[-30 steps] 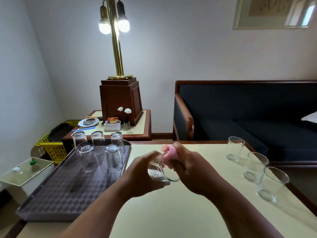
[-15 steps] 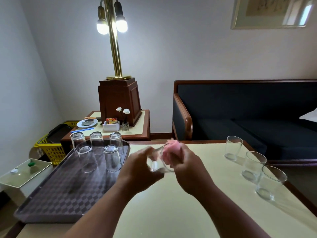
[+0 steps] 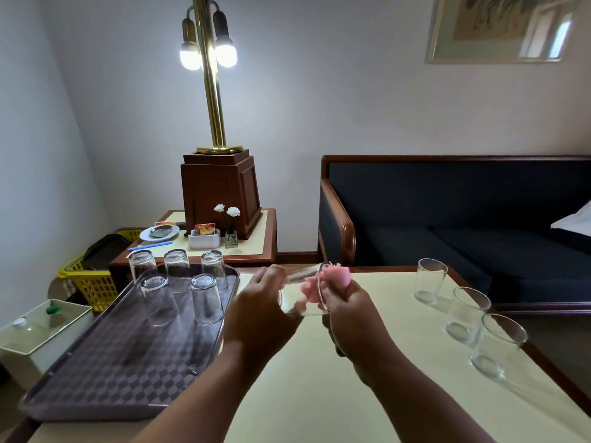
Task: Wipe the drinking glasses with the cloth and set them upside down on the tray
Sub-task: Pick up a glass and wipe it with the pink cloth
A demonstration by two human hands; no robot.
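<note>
Left of the left hand [image 3: 256, 314], the tray [image 3: 105, 372] carries 5 inverted glasses [image 3: 208, 298] at its far end. That hand curls round the base of a glass [image 3: 302, 306] held sideways above the table [image 3: 303, 394]. The right hand [image 3: 355, 318] pinches the pink cloth [image 3: 339, 274], which is pushed into the glass's mouth. Well right of it stand 3 upright glasses [image 3: 467, 314].

Finds the glass [image 3: 299, 302] lifted a little higher above the tabletop [image 3: 351, 394] than a second ago. Records it turned in the left hand [image 3: 260, 311]: mouth earlier angled toward the camera, now nearly edge-on and facing the right hand [image 3: 351, 324]. Notes the pink cloth [image 3: 337, 274] less covered by that hand, bunched at the rim, part of it pushed inside.
</note>
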